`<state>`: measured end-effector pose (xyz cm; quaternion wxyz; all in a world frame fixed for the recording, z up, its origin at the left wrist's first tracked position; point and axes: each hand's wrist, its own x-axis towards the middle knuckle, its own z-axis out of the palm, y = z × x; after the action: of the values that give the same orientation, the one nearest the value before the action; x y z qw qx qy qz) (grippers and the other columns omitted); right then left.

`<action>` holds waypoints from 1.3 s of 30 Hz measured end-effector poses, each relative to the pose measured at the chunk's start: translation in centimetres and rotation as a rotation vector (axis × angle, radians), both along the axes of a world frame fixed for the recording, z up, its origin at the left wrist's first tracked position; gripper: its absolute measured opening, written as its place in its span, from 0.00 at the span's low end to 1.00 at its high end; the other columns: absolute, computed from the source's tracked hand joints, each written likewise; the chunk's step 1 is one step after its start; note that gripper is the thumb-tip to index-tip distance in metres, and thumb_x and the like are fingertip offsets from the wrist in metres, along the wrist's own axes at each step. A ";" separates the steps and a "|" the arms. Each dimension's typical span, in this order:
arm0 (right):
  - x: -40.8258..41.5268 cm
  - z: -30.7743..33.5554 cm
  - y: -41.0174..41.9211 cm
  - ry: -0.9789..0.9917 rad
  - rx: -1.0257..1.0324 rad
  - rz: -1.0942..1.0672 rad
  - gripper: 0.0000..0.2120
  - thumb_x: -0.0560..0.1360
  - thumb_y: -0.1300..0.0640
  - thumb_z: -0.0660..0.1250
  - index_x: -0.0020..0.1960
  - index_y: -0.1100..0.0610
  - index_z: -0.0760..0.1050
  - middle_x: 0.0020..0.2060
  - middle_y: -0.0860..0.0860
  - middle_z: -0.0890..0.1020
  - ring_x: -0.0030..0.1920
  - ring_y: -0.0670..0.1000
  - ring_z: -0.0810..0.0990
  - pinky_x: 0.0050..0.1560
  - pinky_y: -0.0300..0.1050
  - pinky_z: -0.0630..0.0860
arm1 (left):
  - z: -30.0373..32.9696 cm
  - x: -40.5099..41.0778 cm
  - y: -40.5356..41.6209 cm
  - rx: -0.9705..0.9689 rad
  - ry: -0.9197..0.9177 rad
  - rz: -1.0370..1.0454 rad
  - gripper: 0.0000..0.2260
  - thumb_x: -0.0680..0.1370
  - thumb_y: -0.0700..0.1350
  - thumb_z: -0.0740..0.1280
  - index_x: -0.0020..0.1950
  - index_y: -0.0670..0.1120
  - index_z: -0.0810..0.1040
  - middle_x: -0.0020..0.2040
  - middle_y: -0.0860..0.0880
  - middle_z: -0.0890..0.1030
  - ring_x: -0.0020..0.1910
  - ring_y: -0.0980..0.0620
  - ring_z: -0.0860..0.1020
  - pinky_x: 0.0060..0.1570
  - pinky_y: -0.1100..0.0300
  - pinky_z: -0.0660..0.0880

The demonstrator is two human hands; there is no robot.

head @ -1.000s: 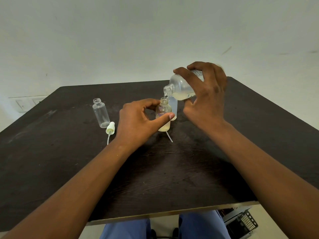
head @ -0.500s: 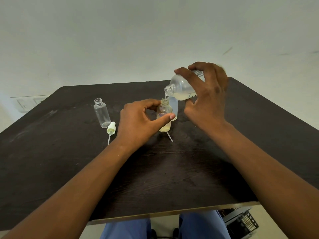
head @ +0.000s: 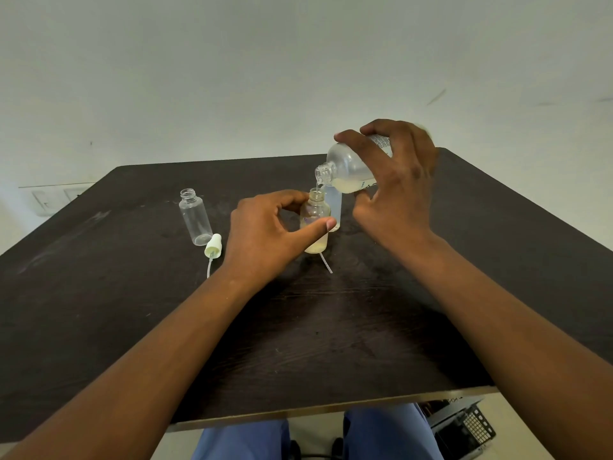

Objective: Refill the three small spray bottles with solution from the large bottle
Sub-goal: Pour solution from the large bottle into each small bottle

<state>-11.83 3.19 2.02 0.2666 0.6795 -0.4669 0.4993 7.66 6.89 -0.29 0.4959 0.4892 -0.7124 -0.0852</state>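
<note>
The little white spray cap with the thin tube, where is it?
In the head view, the white spray cap lies on the dark table, left of the left hand, touching the base of the empty clear small bottle.

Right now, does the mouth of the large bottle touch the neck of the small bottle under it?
Apart. The head view shows a gap between the large bottle mouth and the small bottle, crossed by a thin stream.

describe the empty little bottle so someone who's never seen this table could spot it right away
On the dark table, look left of the left hand. The empty small bottle stands alone, uncapped, beside a loose white spray cap. Unlike the others, it is clear and untouched.
</note>
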 end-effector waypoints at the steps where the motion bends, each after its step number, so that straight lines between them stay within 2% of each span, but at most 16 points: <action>1: 0.0 0.0 0.0 -0.001 0.003 0.003 0.35 0.60 0.66 0.72 0.66 0.47 0.81 0.62 0.53 0.79 0.67 0.54 0.70 0.67 0.52 0.67 | 0.0 0.0 0.0 0.003 0.005 -0.001 0.22 0.71 0.61 0.79 0.59 0.51 0.86 0.44 0.65 0.81 0.35 0.73 0.77 0.40 0.69 0.71; 6: 0.1 0.0 0.1 -0.007 0.002 0.018 0.36 0.60 0.67 0.70 0.66 0.48 0.81 0.62 0.53 0.80 0.66 0.54 0.70 0.66 0.52 0.67 | 0.0 0.0 0.1 0.005 0.007 -0.005 0.20 0.71 0.61 0.79 0.58 0.52 0.86 0.42 0.68 0.79 0.35 0.73 0.77 0.40 0.69 0.71; 11: 0.0 -0.1 0.0 -0.003 0.001 0.012 0.36 0.60 0.66 0.72 0.66 0.47 0.81 0.62 0.53 0.80 0.66 0.54 0.70 0.67 0.53 0.68 | 0.0 0.1 0.0 0.003 0.002 -0.002 0.22 0.71 0.62 0.79 0.59 0.51 0.86 0.45 0.64 0.81 0.35 0.72 0.77 0.40 0.70 0.71; 19: 0.0 0.1 0.3 -0.013 -0.001 0.033 0.36 0.60 0.67 0.68 0.66 0.49 0.81 0.62 0.54 0.80 0.66 0.54 0.68 0.66 0.55 0.69 | 0.0 0.1 0.0 -0.001 -0.003 -0.002 0.23 0.71 0.62 0.78 0.60 0.50 0.86 0.46 0.63 0.82 0.35 0.73 0.77 0.41 0.69 0.71; 30: 0.0 0.1 0.2 -0.009 0.002 0.022 0.35 0.60 0.67 0.69 0.66 0.48 0.81 0.62 0.54 0.80 0.66 0.54 0.68 0.66 0.54 0.69 | 0.0 0.1 0.0 -0.010 -0.010 0.001 0.22 0.71 0.61 0.78 0.59 0.51 0.86 0.44 0.65 0.80 0.35 0.74 0.76 0.39 0.74 0.68; 34: 0.1 0.2 0.4 -0.019 0.001 0.030 0.35 0.60 0.66 0.67 0.66 0.49 0.82 0.62 0.54 0.80 0.66 0.53 0.68 0.66 0.54 0.68 | 0.0 0.1 0.0 -0.019 -0.014 -0.005 0.21 0.71 0.61 0.79 0.59 0.51 0.86 0.43 0.68 0.79 0.35 0.74 0.77 0.37 0.78 0.69; 37: 0.1 0.2 0.4 -0.015 0.004 0.026 0.35 0.60 0.67 0.67 0.66 0.49 0.81 0.62 0.54 0.80 0.66 0.53 0.67 0.66 0.54 0.68 | 0.1 0.1 0.1 -0.014 -0.019 -0.009 0.21 0.71 0.62 0.78 0.59 0.52 0.86 0.46 0.63 0.83 0.35 0.73 0.77 0.37 0.77 0.69; 39: 0.1 0.2 0.4 -0.016 -0.001 0.027 0.35 0.60 0.67 0.67 0.66 0.49 0.82 0.62 0.54 0.80 0.66 0.53 0.67 0.66 0.54 0.68 | 0.1 0.1 0.1 -0.014 -0.015 -0.009 0.21 0.71 0.62 0.78 0.58 0.52 0.86 0.45 0.64 0.83 0.35 0.73 0.77 0.38 0.75 0.68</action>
<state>-11.73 3.63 2.21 0.2563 0.6815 -0.4596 0.5086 7.74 6.99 -0.24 0.4936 0.4829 -0.7190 -0.0788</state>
